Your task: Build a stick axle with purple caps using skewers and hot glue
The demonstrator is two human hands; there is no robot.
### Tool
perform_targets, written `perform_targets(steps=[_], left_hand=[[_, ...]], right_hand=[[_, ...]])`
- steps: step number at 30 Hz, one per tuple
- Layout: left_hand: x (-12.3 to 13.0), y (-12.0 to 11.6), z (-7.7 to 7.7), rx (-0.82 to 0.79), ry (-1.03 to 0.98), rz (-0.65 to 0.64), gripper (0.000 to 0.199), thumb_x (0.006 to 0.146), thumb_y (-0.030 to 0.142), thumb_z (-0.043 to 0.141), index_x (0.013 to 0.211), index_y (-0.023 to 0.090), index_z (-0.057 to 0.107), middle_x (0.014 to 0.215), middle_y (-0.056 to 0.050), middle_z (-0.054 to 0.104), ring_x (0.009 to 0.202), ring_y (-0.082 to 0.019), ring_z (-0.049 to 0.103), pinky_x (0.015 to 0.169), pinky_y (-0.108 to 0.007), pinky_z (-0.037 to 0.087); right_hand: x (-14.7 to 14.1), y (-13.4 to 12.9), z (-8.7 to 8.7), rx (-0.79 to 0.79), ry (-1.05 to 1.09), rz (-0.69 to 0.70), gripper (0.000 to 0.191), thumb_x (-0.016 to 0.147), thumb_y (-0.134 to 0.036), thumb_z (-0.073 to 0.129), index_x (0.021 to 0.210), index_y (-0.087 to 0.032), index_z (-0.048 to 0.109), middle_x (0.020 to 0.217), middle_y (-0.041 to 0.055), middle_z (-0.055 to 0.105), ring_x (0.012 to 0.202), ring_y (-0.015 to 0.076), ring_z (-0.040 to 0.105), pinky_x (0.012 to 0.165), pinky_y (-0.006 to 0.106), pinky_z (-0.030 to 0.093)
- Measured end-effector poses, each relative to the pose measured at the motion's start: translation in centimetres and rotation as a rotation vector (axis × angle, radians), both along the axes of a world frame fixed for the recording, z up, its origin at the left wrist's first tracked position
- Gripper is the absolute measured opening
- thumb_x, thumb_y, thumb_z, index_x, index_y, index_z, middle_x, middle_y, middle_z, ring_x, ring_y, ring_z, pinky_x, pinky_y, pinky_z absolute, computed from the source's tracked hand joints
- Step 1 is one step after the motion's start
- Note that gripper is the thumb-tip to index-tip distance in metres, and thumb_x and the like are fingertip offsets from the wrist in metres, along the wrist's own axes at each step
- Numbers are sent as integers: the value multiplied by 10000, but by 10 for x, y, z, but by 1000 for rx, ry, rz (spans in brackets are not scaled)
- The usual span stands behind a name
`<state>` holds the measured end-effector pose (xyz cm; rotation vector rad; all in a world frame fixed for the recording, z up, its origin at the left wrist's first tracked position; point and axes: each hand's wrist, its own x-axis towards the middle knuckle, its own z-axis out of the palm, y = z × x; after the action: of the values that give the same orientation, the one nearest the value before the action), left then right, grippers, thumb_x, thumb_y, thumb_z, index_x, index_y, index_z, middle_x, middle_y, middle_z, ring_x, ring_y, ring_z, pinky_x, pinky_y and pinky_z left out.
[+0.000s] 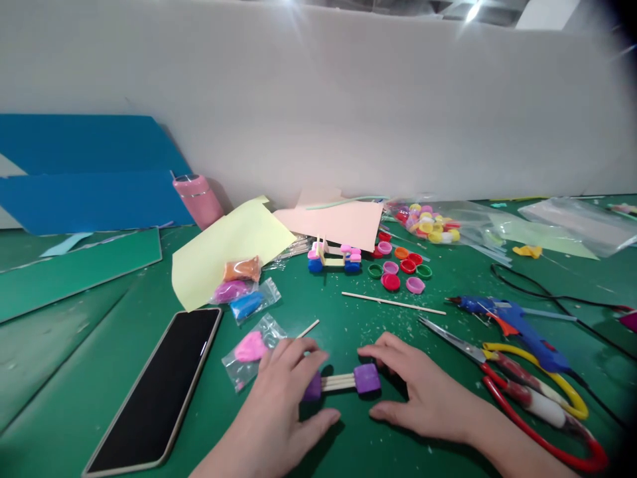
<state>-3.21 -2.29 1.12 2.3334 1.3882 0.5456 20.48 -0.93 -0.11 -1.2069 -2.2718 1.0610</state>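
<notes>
Three pale wooden sticks (338, 382) lie side by side on the green table, with a purple clay block (367, 379) at their right end. A second purple clay block (312, 387) at the left end is partly covered by my left hand (286, 398). That hand curves around the block with thumb and fingers apart. My right hand (415, 385) rests beside the right block, its thumb and fingers spread and a gap showing between them and the clay. Close to my left fingers lie a pink clay packet (250, 346) and a short thin stick (308, 328).
Beyond my hands stands a small clay-and-stick model (334, 257) near several coloured plastic lids (391, 268). A long stick (393, 303) lies across the middle. Scissors (527, 392) and a blue glue gun (517, 328) with its cable are rightward; a phone (154, 392) is leftward.
</notes>
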Motion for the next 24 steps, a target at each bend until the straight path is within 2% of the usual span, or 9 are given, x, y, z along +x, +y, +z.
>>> perform_targets(steps=[3,6,14,24], left_hand=[[17,7,16,-58,47,-115,237,728,264,603,959,213,612,954,-72,599,933,-264,502,797,-425,415],[26,14,21,-113,91,-169,154,765,231,560,906,200,615,857,-52,593,873,-247,492,761,-415,392],[24,13,-1,-80,74,-225,136,818,209,476,860,195,605,793,-45,581,833,-231,471,769,-414,357],[23,16,-10,-64,48,-240,168,843,173,435,815,191,599,757,-44,583,811,-220,475,727,-386,358]], right_hand=[[-1,0,-3,30,70,-2,453,714,-280,660,1136,-210,509,1015,48,482,887,183,505,781,293,422],[-3,-1,-6,55,91,-21,415,726,-257,649,1118,-210,522,1012,48,471,896,181,501,796,295,415],[-4,-2,-8,81,55,-42,297,742,-264,627,1030,-214,573,951,41,475,847,178,504,735,286,424],[-5,0,-9,56,51,-45,222,779,-273,596,996,-228,599,940,38,483,814,168,511,701,271,423]])
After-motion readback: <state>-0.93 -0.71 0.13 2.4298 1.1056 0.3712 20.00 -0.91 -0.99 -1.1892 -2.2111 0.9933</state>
